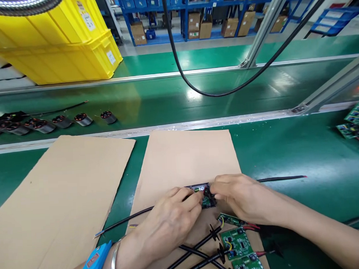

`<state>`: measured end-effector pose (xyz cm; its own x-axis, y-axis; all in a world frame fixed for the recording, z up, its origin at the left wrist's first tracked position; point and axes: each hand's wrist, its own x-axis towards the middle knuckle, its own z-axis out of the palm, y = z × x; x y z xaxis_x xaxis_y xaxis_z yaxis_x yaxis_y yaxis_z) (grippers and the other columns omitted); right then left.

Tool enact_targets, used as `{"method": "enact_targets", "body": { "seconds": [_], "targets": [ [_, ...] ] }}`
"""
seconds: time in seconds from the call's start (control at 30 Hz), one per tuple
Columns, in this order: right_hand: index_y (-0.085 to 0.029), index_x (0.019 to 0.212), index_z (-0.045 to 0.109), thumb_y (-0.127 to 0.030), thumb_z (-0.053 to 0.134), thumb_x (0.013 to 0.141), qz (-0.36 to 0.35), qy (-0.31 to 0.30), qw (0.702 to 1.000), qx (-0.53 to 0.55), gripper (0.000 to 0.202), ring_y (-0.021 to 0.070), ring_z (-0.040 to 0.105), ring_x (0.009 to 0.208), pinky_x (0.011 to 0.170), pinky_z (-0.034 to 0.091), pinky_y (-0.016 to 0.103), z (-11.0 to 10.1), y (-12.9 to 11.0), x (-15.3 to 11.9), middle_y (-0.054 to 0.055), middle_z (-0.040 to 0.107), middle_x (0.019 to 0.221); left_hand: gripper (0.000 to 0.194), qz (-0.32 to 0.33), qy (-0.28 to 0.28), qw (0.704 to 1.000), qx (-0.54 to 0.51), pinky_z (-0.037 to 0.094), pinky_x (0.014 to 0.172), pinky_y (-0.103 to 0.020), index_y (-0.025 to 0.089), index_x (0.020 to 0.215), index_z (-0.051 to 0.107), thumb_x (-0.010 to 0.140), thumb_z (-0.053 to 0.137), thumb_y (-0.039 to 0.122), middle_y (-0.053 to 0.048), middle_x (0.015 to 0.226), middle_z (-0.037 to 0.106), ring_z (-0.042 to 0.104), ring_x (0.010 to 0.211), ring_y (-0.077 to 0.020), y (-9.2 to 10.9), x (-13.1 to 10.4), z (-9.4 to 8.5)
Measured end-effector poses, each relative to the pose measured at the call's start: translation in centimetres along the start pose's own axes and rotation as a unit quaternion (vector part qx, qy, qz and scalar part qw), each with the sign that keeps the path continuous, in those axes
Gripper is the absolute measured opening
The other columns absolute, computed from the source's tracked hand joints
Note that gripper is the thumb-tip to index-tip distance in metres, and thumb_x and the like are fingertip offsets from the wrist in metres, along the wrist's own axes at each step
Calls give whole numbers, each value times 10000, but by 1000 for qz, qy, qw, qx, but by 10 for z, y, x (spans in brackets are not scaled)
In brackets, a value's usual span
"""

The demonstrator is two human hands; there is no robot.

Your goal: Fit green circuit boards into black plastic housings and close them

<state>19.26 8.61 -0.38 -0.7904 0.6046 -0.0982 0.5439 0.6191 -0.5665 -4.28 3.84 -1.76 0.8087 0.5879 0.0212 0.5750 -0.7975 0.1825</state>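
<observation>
A small green circuit board in a black frame (208,202) lies on the middle cardboard sheet, partly covered by my fingers. My left hand (174,222) is closed, its fingertips pressed on the left part of the board. At the board's right end my right hand (241,191) pinches a black cable, though its fingertips are partly hidden. One black cable (282,178) runs out to the right behind my right wrist; another black cable (123,221) emerges left of my left hand. Below lie several green circuit boards (236,243) with black cables (199,246) and grommets attached.
The cardboard sheet (192,153) and a second cardboard sheet (65,187) lie on the green bench. Several metal motors (83,119) stand beyond the metal rail, with yellow bins (75,59) behind. A black cable (213,95) hangs ahead; stacked boards (357,120) sit far right.
</observation>
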Motion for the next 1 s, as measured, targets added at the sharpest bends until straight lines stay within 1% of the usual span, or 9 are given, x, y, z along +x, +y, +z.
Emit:
{"method": "enact_targets", "body": {
  "seconds": [0.13,0.3,0.43,0.53,0.63,0.7,0.77,0.87,1.0],
  "targets": [
    [-174,834,582,10,394,793,-24,11,998,-62,266,160,523,755,619,365,280,3,3,-2,38,595,827,258,2,-15,999,31,509,815,-363,125,1064,616,875,463,41,-92,1239,602,576,973,-223,3,-1,-4],
    [-166,773,566,7,404,782,-49,33,987,-146,237,166,498,701,574,319,306,3,0,-2,43,590,787,332,16,-13,997,70,508,764,-374,117,1126,624,865,433,41,-77,1408,499,567,970,-236,4,-1,-6],
    [-157,749,586,6,473,738,-67,15,974,-214,198,179,503,665,542,298,325,3,-8,5,54,606,762,287,5,-41,998,39,513,674,-362,127,1017,643,845,430,40,-89,1273,593,569,839,-216,6,4,-11],
    [-154,759,607,-15,512,730,-77,-10,970,-230,171,191,524,666,528,301,331,4,-8,11,66,618,761,236,-1,-57,998,23,512,668,-364,149,905,628,821,434,44,-101,1101,647,560,795,-218,9,9,-14],
    [-153,771,616,-38,530,753,-68,-16,975,-209,145,188,540,692,552,334,321,3,-3,12,63,623,770,210,-5,-65,998,17,517,701,-367,164,879,610,796,454,51,-97,1028,656,565,826,-229,10,11,-16],
    [-158,772,614,-63,528,786,-49,-3,982,-183,129,182,544,720,588,362,310,2,3,9,56,621,785,244,-7,-64,998,7,526,737,-372,156,964,608,791,469,54,-97,1122,645,575,878,-234,8,10,-14],
    [-163,802,622,-118,516,843,-44,19,988,-150,122,181,547,768,635,388,301,2,10,6,57,618,821,313,-1,-54,999,-7,534,780,-380,144,1064,594,788,478,53,-93,1285,589,581,929,-235,5,8,-12],
    [-156,860,634,-135,458,902,-84,53,985,-140,182,175,522,776,643,388,295,5,20,2,63,603,837,354,9,-37,999,-1,542,789,-367,132,1118,584,801,457,38,-94,1373,536,592,917,-218,1,6,-9],
    [-131,888,633,-55,362,933,-159,78,966,-191,284,174,460,718,617,350,312,10,25,2,59,586,801,352,-3,-23,999,28,541,740,-333,134,1128,588,835,419,36,-119,1281,594,595,837,-193,4,6,-9]
  ]
}}
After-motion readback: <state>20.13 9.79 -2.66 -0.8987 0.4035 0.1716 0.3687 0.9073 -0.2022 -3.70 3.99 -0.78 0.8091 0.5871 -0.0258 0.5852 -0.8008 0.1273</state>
